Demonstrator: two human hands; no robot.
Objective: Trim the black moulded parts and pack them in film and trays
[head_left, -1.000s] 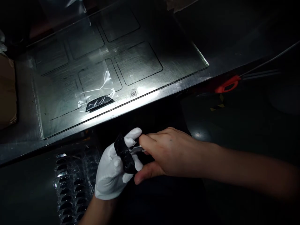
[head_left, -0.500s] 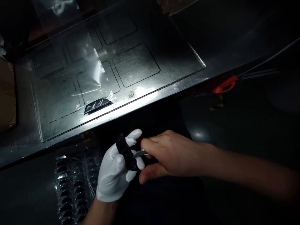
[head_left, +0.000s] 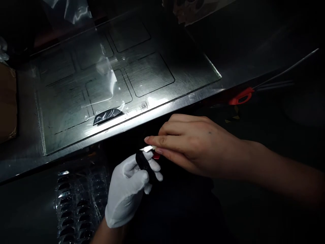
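Observation:
My left hand (head_left: 128, 189) wears a white glove and is closed around a small curved black plastic piece (head_left: 146, 165), held below the bench edge. Bare, my right hand (head_left: 188, 144) pinches a small knife, whose bright blade (head_left: 146, 148) lies at the upper end of the black piece. Most of the knife's handle is hidden by my fingers. A bit of red (head_left: 156, 156) shows just under them; I cannot tell what it belongs to. Another black piece (head_left: 108, 116) lies on the bench near its front edge, by clear plastic film.
The metal bench (head_left: 162, 105) carries a clear sheet over black outlined rectangles. Below left sits a clear plastic tray (head_left: 73, 210) with rows of black pieces. A cardboard box (head_left: 7, 101) stands at the left. A red looped handle (head_left: 241, 96) is at the bench's right edge.
My right hand has moved up and left, bringing the blade from the black piece's middle to its upper end. My left hand has turned the piece slightly and shifted right.

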